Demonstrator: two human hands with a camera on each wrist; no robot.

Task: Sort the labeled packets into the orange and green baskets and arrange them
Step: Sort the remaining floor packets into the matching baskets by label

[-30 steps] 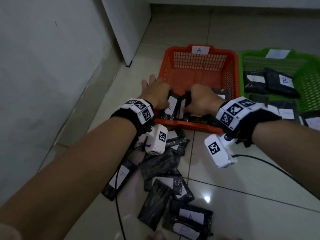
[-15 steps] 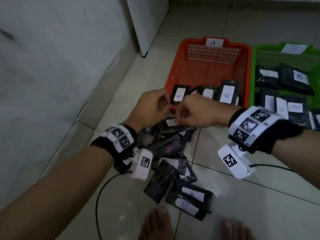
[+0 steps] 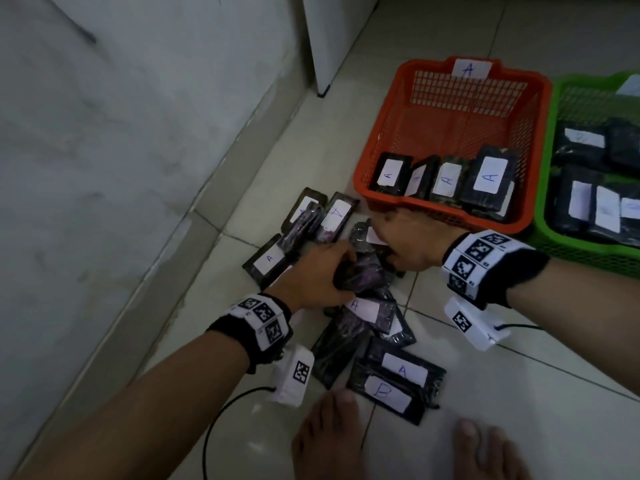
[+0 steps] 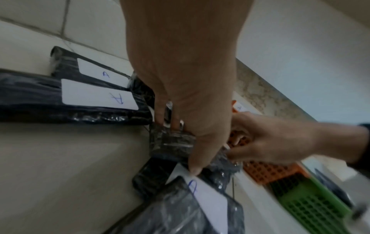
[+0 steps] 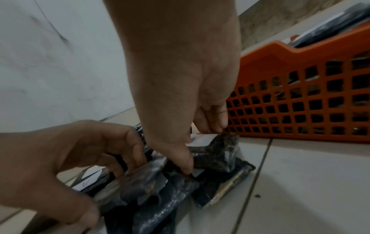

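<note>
Several black packets with white A or B labels lie in a pile point(image 3: 349, 327) on the tiled floor. My left hand point(image 3: 317, 277) curls its fingers round a black packet point(image 3: 363, 275) in the pile's middle; the left wrist view shows thumb and fingers pinching that packet point(image 4: 174, 140). My right hand point(image 3: 405, 242) pinches a neighbouring labeled packet point(image 5: 216, 152) just in front of the orange basket point(image 3: 381, 140), which holds a row of A packets point(image 3: 446, 180). The green basket point(image 3: 554, 133) at the right holds more packets.
A grey wall point(image 3: 121, 133) runs along the left. A white cabinet corner point(image 3: 332, 36) stands behind the baskets. My bare feet point(image 3: 332, 441) are at the bottom edge, close to a B packet point(image 3: 388, 393). Cables trail from both wrist cameras.
Both hands have left the orange basket and come down to the floor pile, where each now grips a packet. The head view has swung left and down.
</note>
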